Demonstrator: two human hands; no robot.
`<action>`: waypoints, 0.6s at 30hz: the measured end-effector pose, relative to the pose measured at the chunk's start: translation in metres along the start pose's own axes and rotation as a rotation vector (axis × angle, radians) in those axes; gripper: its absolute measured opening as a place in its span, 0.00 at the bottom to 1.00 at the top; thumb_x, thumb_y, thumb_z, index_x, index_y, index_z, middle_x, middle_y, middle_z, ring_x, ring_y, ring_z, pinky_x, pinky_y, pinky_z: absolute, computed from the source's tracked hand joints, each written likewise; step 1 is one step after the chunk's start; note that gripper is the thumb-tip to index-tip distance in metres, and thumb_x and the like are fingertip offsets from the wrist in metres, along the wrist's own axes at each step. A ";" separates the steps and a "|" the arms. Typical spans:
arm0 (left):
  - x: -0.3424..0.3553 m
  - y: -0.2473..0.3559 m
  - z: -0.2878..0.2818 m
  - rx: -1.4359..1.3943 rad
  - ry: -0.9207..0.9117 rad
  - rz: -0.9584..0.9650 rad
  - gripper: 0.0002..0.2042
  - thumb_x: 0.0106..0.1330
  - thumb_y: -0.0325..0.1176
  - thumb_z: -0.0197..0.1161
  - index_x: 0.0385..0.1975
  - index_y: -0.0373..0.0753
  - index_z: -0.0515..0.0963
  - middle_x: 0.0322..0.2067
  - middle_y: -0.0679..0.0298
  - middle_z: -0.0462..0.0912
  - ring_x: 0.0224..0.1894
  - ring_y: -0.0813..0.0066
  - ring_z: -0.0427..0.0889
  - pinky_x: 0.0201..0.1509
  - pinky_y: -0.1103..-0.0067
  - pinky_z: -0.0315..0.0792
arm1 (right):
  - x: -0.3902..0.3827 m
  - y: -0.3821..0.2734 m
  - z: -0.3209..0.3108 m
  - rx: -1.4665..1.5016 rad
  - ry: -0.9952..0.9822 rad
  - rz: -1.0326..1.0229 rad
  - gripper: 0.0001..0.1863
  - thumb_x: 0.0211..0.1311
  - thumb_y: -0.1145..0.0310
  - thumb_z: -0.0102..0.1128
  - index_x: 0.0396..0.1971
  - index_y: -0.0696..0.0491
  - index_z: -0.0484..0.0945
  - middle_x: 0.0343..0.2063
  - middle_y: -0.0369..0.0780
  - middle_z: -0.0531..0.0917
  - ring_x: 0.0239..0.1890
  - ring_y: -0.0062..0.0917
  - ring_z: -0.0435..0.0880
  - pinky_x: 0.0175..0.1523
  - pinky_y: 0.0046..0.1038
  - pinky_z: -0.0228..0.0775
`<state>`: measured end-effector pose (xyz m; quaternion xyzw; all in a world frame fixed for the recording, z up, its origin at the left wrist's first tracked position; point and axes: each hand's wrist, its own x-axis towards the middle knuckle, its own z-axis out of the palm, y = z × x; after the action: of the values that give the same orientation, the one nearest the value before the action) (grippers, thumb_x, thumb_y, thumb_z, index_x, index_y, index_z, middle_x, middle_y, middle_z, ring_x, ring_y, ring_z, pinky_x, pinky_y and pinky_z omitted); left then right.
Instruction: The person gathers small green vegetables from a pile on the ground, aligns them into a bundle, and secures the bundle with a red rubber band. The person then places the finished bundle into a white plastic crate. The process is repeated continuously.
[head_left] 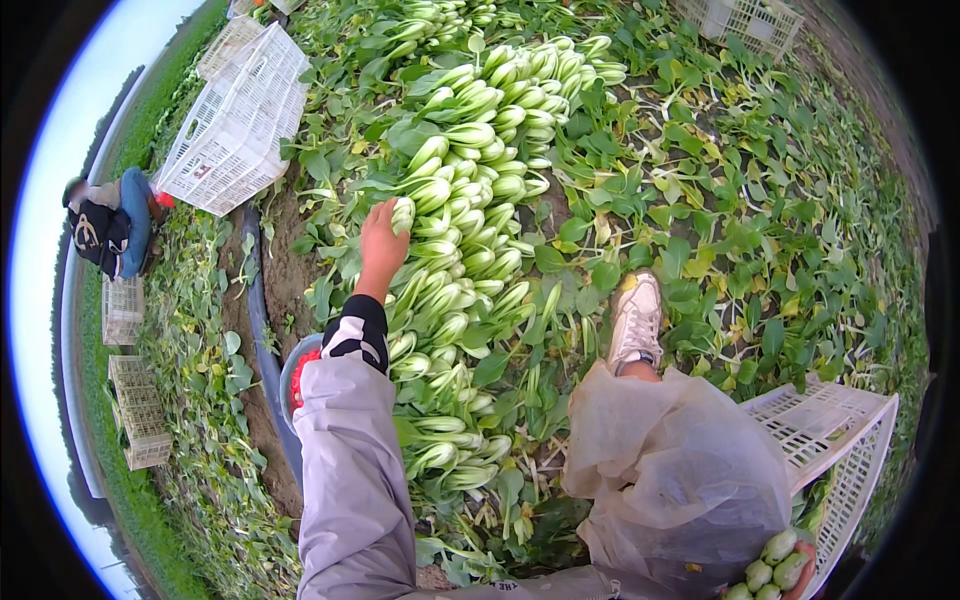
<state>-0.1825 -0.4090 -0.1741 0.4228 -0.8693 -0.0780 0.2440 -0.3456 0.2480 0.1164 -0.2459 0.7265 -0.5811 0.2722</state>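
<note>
The left arm (350, 450) is extended forward from the lower edge, and one head of bok choy (402, 215) is gripped in the curled fingers of the left hand (384, 243) at the left side of the long row of bok choy (470, 220). By the right hand (803, 570), partly cut off at lower right, a bunch of bok choy (768, 575) is clasped beside a white crate (865, 470).
</note>
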 end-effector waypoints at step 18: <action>-0.060 0.002 -0.143 -0.851 0.151 -0.448 0.28 0.55 0.25 0.61 0.59 0.39 0.63 0.49 0.59 0.74 0.47 0.67 0.76 0.55 0.75 0.69 | 0.019 -0.021 0.012 -0.562 0.101 -0.114 0.24 0.51 0.64 0.64 0.48 0.54 0.68 0.32 0.39 0.75 0.30 0.25 0.75 0.33 0.33 0.74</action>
<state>-0.0821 -0.3516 -0.0707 0.4666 -0.6279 -0.4462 0.4345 -0.3507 0.2223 0.1324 -0.3228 0.8566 -0.3831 0.1237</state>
